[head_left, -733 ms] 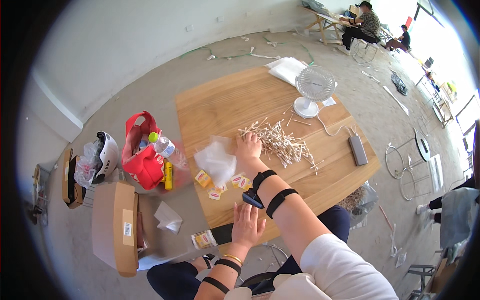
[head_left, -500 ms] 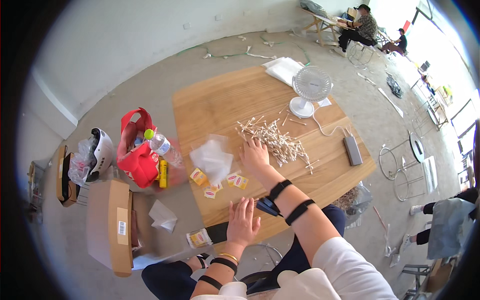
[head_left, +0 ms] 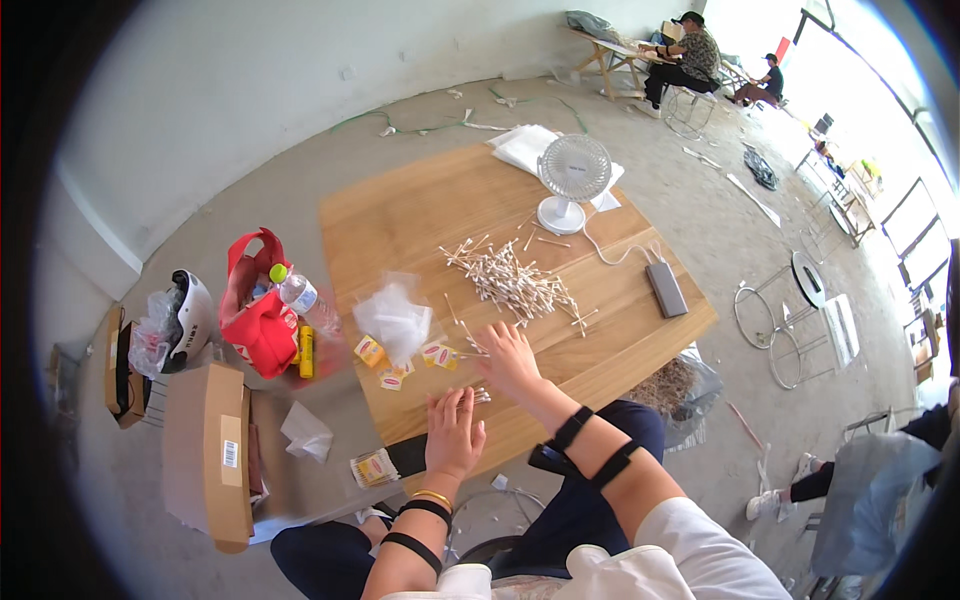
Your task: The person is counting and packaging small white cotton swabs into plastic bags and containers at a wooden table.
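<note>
A loose pile of cotton swabs lies in the middle of the wooden table. My right hand is on the near side of the pile, open, its fingers stretched over the tabletop. A few stray swabs lie at its fingertips. Closer to the table's front edge, my left hand rests open with fingers extended. Several swab tips show beside its fingertips; their other ends are hidden. Beside my left wrist, a filled pack of swabs lies at the table edge, next to a black strip.
Clear plastic bags and small yellow-white labels lie left of the pile. A white fan and a grey power bank stand beyond. Leftward are a red bag, a bottle and a cardboard box. Other people sit farther off.
My right hand has drawn back from the pile toward my left hand, and a few swabs now lie near its fingertips. Swab tips now show beside my left hand. The whole view has shifted slightly.
</note>
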`<state>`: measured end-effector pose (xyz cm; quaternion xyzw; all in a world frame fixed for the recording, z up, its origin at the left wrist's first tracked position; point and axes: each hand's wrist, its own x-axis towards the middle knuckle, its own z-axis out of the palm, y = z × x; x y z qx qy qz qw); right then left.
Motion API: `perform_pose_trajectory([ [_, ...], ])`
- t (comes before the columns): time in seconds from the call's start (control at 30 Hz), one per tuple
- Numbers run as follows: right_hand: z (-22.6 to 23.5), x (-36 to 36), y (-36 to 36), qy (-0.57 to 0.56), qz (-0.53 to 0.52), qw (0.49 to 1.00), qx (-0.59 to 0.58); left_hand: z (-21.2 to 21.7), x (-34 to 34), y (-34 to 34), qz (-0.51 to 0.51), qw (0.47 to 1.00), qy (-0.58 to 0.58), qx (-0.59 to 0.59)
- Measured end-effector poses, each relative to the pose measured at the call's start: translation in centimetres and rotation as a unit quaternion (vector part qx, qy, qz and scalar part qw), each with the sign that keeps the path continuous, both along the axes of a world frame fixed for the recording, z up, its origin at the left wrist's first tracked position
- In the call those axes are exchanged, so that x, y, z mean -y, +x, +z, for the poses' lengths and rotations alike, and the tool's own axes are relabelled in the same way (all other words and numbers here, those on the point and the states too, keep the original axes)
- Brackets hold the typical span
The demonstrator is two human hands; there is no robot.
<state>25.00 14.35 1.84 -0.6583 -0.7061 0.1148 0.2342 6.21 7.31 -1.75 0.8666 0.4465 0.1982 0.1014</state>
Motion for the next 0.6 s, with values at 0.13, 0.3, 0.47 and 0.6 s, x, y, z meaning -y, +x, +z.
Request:
perform_pose_trajectory([
  [0.13,-0.6,-5.3,-1.1,-0.039,-0.113,0.993,0.015,0.1,0.1,0.8,-0.005,1.000,-0.020,0.012],
  [0.3,-2.5,-9.6,-2.1,-0.016,-0.170,0.985,0.040,0.0,0.4,0.9,0.002,1.000,-0.015,0.003],
  [0.47,-2.8,-10.7,1.4,-0.098,-0.179,0.978,-0.033,0.2,0.1,0.8,-0.005,1.000,-0.015,0.018],
  [0.6,-2.0,-6.6,2.7,-0.023,-0.094,0.993,-0.067,0.5,0.1,0.3,0.009,1.000,-0.019,0.004],
])
